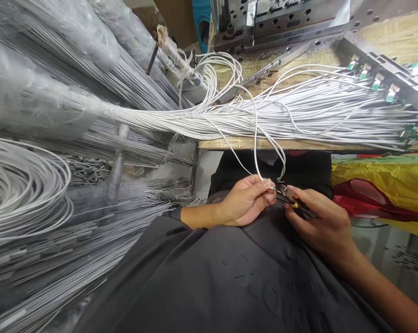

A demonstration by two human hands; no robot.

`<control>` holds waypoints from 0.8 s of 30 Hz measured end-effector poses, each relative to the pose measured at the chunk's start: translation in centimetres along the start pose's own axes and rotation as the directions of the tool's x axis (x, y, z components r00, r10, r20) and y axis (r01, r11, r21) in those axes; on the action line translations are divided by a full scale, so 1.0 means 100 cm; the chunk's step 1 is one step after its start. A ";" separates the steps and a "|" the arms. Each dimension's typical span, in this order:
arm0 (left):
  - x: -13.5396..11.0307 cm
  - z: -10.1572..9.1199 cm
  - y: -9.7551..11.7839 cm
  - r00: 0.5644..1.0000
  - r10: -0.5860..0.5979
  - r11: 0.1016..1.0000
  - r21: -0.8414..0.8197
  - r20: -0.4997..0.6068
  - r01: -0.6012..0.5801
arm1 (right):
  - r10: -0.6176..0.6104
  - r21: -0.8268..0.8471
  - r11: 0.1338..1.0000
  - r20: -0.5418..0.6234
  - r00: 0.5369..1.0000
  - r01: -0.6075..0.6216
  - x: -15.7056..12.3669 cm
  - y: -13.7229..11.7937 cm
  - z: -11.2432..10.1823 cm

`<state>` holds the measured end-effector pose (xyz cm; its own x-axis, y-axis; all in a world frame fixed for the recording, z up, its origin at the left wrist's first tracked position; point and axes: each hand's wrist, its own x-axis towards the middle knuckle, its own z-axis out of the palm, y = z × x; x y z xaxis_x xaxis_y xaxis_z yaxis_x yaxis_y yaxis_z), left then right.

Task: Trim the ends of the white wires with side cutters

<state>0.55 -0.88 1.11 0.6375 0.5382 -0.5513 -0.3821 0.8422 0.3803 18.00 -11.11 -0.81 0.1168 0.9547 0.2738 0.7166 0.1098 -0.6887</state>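
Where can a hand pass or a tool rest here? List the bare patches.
Bare: the dark cloth lap below left hand and right hand, which holds small black pliers. Crowded: the wooden bench under a white cable bundle, and the plastic-wrapped grey wire bundles at left.

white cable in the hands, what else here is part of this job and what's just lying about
In use:
- left hand pinching the white cable
- right hand holding small pliers at the cable's end

Lying about:
- cable bundle on the bench
- wrapped cable coils
- metal fixture
- yellow bag
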 end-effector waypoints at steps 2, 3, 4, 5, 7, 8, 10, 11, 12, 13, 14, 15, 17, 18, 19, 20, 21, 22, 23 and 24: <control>0.001 -0.001 0.003 0.999 0.033 0.999 -0.006 -0.005 -0.033 | -0.032 -0.017 0.999 0.012 0.999 0.032 0.000 0.004 -0.009; 0.001 -0.002 0.004 0.999 0.041 0.999 -0.005 -0.007 -0.041 | -0.048 -0.035 0.998 0.018 0.999 0.049 0.000 0.006 -0.013; 0.001 -0.003 0.005 0.999 0.049 0.999 -0.005 -0.008 -0.049 | -0.062 -0.064 0.996 0.034 0.997 0.064 -0.001 0.007 -0.018; 0.002 -0.004 0.005 0.998 0.058 0.998 -0.004 -0.011 -0.058 | -0.074 -0.098 0.992 0.059 0.996 0.079 -0.001 0.008 -0.022; 0.002 -0.005 0.004 0.997 0.079 0.997 0.010 -0.014 -0.079 | -0.092 -0.167 0.980 0.114 0.989 0.110 0.000 0.008 -0.029; 0.002 -0.005 0.004 0.996 0.092 0.996 0.025 -0.012 -0.091 | -0.097 -0.192 0.974 0.138 0.986 0.123 0.001 0.007 -0.032; 0.002 -0.005 0.002 0.993 0.119 0.991 0.061 -0.003 -0.119 | -0.102 -0.212 0.968 0.161 0.982 0.136 0.003 0.004 -0.034; 0.002 -0.004 0.002 0.991 0.135 0.988 0.078 0.001 -0.135 | -0.101 -0.220 0.966 0.164 0.981 0.136 0.005 0.002 -0.035; 0.002 -0.004 0.001 0.988 0.153 0.984 0.089 0.002 -0.152 | -0.095 -0.232 0.963 0.172 0.981 0.134 0.006 0.000 -0.034; 0.002 -0.003 0.000 0.986 0.169 0.981 0.097 0.002 -0.169 | -0.088 -0.247 0.960 0.174 0.981 0.130 0.007 -0.001 -0.034; 0.002 -0.003 0.000 0.983 0.185 0.977 0.105 0.001 -0.184 | -0.084 -0.264 0.956 0.173 0.981 0.129 0.008 -0.003 -0.033; 0.002 -0.002 0.000 0.980 0.197 0.974 0.116 -0.002 -0.195 | -0.081 -0.281 0.951 0.174 0.981 0.128 0.009 -0.004 -0.032; 0.002 -0.002 -0.001 0.977 0.212 0.967 0.143 -0.009 -0.209 | -0.080 -0.300 0.945 0.172 0.982 0.130 0.010 -0.005 -0.031; 0.003 -0.003 -0.002 0.976 0.218 0.964 0.157 -0.012 -0.213 | -0.082 -0.306 0.943 0.175 0.981 0.133 0.010 -0.005 -0.031; 0.003 -0.003 -0.002 0.974 0.224 0.962 0.166 -0.014 -0.219 | -0.079 -0.314 0.940 0.187 0.979 0.136 0.010 -0.006 -0.031; 0.003 -0.003 -0.003 0.973 0.232 0.959 0.170 -0.012 -0.226 | -0.080 -0.321 0.937 0.196 0.977 0.141 0.010 -0.006 -0.031; 0.003 -0.003 -0.003 0.971 0.239 0.957 0.171 -0.006 -0.235 | -0.081 -0.330 0.933 0.201 0.976 0.146 0.010 -0.006 -0.032; 0.003 -0.004 -0.003 0.969 0.246 0.955 0.171 0.000 -0.242 | -0.083 -0.338 0.929 0.206 0.975 0.150 0.010 -0.006 -0.032; 0.003 -0.004 -0.004 0.968 0.251 0.953 0.172 0.006 -0.248 | -0.081 -0.345 0.926 0.210 0.974 0.151 0.010 -0.006 -0.033; 0.003 -0.003 -0.004 0.967 0.256 0.951 0.177 0.010 -0.254 | -0.079 -0.350 0.924 0.212 0.974 0.152 0.010 -0.006 -0.033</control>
<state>0.64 -1.04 0.55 0.5251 0.7354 -0.4283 -0.4070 0.6590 0.6326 19.99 -11.08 2.08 -0.0890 0.9799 0.1787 0.9208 0.1494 -0.3603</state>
